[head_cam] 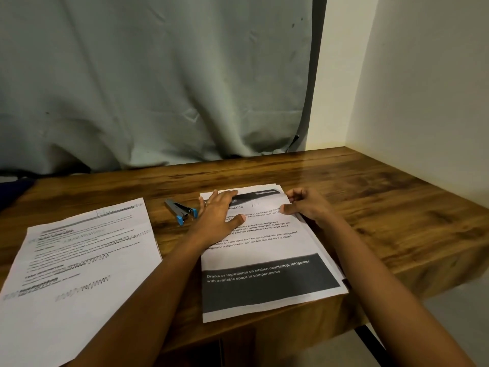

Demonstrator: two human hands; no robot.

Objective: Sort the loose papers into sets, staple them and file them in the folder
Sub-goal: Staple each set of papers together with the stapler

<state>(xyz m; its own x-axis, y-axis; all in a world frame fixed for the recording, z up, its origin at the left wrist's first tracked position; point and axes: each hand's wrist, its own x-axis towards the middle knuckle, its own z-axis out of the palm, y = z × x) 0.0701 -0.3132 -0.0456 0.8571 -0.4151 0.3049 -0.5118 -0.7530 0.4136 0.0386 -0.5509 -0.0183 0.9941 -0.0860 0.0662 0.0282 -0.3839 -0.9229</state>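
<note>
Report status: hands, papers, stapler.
Left hand flat on paper stack. Right hand pinching stack's right edge. Stapler untouched, left of stack. Nothing blocking.

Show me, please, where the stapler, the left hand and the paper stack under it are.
stapler (pixel 179 208): head view, on its grey body, behind the blue ends.
left hand (pixel 222 211): head view, on the back of the hand.
paper stack (pixel 264 251): head view, on the white part of its top sheet.

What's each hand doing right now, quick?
Left hand: open, pressing flat on the paper stack.
Right hand: closed, pinching the paper stack at its right edge.
</note>
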